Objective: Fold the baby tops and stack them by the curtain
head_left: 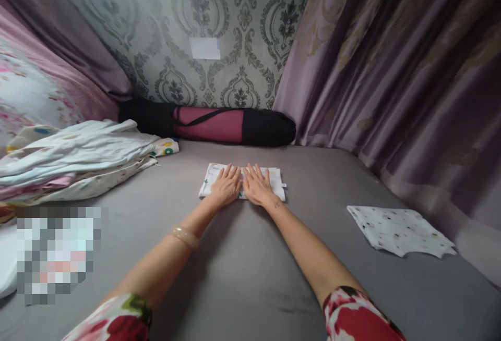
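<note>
A white cloth (277, 177) with small prints lies folded into a flat rectangle on the grey sheet (235, 268). My left hand (227, 184) rests palm down on its left half, fingers stretched out. Beside it, my right hand (257, 184) lies flat on the right half, fingers spread. The two hands nearly meet at the middle and cover much of the cloth. A small white tag sticks out at the cloth's right edge.
A heap of pale cloths (90, 148) lies at the left. Off to the right is a flat, folded white garment (395, 229) with small prints. Against the patterned wall rests a long black and maroon bag (211, 123). Purple curtains (383, 59) hang on the right.
</note>
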The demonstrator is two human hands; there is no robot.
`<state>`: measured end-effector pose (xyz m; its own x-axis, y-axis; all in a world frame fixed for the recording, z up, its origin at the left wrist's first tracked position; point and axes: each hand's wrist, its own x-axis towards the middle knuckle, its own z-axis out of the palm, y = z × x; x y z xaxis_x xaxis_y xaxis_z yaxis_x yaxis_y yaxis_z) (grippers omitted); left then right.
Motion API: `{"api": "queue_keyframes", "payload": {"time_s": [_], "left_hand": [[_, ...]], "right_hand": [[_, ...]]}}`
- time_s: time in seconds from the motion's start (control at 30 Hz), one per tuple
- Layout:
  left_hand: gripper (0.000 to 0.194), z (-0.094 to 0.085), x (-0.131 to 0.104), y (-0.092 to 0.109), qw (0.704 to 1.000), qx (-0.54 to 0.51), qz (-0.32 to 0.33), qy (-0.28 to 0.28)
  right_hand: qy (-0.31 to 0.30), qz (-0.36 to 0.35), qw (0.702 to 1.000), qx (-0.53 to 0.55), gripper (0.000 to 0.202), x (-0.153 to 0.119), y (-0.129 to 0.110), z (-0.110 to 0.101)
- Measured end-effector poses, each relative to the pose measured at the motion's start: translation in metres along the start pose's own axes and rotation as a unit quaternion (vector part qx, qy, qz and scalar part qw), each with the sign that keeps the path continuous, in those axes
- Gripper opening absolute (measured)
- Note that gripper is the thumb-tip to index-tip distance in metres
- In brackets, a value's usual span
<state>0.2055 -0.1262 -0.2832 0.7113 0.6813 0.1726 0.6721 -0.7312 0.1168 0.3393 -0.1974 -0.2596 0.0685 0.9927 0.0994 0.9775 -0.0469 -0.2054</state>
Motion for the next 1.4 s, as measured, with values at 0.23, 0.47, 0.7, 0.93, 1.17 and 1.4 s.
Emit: {"api": "queue_keyframes", "payload": {"time_s": [0.23,0.47,0.7,0.93,1.17,1.4], "left_hand": [[0.056,0.011,-0.002,-0.011,0.998,0.012,-0.047,-0.027],[0.059,0.017,-0.003,-0.012,0.998,0.011,-0.059,-0.014],[0.054,-0.004,0.006,-0.008,0.997,0.006,-0.06,-0.056],[0.053,-0.005,0.016,-0.002,0.997,0.022,0.013,0.07],[0.054,0.012,0.009,-0.003,0.999,-0.01,-0.028,-0.032],[0.055,0.009,0.012,-0.002,0.998,-0.006,-0.032,-0.053]], "right_hand": [[-0.035,0.018,0.999,-0.003,0.056,0.002,0.005,0.012],[-0.016,0.027,0.999,-0.008,0.055,0.0,0.004,0.018],[-0.059,0.038,0.998,0.009,0.054,0.007,0.006,0.007],[0.045,0.006,0.999,-0.011,0.058,0.013,0.008,0.002],[0.019,0.017,1.0,-0.008,0.056,0.01,0.01,0.028],[0.007,0.021,1.0,-0.002,0.056,0.012,0.01,0.024]]}}
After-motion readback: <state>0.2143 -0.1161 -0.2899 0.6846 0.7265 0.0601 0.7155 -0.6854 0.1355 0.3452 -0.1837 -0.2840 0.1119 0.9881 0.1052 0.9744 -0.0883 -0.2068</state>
